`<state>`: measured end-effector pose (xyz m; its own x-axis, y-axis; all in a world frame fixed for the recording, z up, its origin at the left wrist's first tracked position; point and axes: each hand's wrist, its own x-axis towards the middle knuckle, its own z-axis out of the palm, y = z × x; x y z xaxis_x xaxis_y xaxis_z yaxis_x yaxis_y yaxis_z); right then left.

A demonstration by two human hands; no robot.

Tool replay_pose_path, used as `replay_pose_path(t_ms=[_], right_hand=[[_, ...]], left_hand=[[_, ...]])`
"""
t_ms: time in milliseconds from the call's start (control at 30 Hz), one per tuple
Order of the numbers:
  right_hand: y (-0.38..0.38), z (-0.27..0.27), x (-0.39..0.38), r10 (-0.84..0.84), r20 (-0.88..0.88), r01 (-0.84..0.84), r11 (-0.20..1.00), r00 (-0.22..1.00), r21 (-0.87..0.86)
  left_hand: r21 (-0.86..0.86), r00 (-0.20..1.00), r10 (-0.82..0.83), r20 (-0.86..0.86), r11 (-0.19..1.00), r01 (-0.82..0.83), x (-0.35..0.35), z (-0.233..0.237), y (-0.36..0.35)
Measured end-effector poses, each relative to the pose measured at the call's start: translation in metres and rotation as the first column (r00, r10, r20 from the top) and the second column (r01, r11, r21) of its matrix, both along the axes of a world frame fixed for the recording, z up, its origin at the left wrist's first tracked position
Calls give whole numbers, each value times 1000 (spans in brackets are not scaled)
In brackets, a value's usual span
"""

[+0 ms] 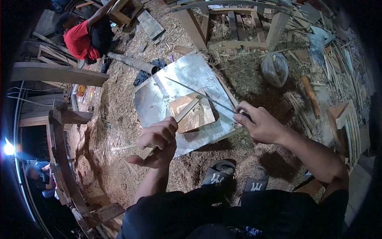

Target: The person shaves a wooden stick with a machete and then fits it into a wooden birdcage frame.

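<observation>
My left hand (159,139) is wrapped round a narrow wooden strip (187,110), whose far end rests over a wooden block (205,113). In my right hand (260,121) is the handle of a long, thin dark tool (199,93), perhaps a file or a blade. Its shaft points up and to the left, passing over the block and close to the strip's far end; whether they touch, I cannot tell. The block lies on a pale, worn board (155,95) in front of my feet.
Wood shavings (107,159) cover the ground. A person in red (79,40) crouches at the upper left, another person (41,177) is at the lower left. Curved wooden frames (59,147) stand left and at the top. A plastic bag (274,69) lies at the right.
</observation>
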<state>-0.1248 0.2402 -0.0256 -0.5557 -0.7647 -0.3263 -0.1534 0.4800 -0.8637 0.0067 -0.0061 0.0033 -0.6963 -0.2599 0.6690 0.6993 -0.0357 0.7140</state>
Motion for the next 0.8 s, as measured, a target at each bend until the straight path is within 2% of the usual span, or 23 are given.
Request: replay_pose_path(t_ms=[133, 200, 267, 367, 433, 500, 533, 567, 600, 633, 667, 700, 733, 800], right_hand=[[5, 1, -1, 72, 19, -71, 997, 997, -41], [5, 1, 0, 62, 17, -57, 975, 998, -217], [2, 6, -3, 76, 62, -64, 982, 995, -175], [-1, 5, -6, 115, 111, -102, 988, 987, -119], [-3, -3, -5, 146, 117, -134, 986, 982, -102], [-6, -19, 1, 110, 55, -84, 930, 992, -359], [-6, -20, 1, 114, 56, -87, 929, 992, -359], [-7, -20, 1, 98, -19, -98, 926, 995, -366], [-8, -20, 1, 79, -95, -109, 922, 992, -372], [-12, -26, 3, 79, -93, -109, 921, 992, -373], [-18, -39, 7, -13, -231, -101, 875, 973, -474], [-25, -37, 9, -119, -351, -110, 817, 929, -567], [-23, -31, 5, -118, -349, -109, 817, 930, -567], [-14, -12, -5, 188, -115, -216, 919, 975, -331]], left_hand=[[-123, 1000, -15, 25, 992, 18, -2, 11, 2], [-155, 999, -19, 35, 988, 24, -2, 14, 5], [-254, 994, 81, 69, 965, -61, 0, 14, 11], [-241, 999, 3, 37, 970, 6, -1, 20, 14], [-239, 999, 18, 35, 971, -9, -1, 18, 12], [-234, 999, 39, 36, 972, -30, -1, 14, 11], [-174, 999, 53, 8, 983, -51, -1, 12, 11], [-113, 998, 67, -18, 991, -69, -2, 10, 11], [-114, 997, 69, -17, 991, -71, -3, 6, 10], [-108, 994, 55, -90, 992, -65, -4, 2, 9], [-104, 986, 41, -162, 993, -59, -5, -1, 8], [-104, 986, 41, -161, 993, -59, -4, -2, 7], [-118, 990, 52, -133, 991, -68, -2, -3, 5], [-143, 994, 75, -78, 986, -86, 4, -5, 3]])
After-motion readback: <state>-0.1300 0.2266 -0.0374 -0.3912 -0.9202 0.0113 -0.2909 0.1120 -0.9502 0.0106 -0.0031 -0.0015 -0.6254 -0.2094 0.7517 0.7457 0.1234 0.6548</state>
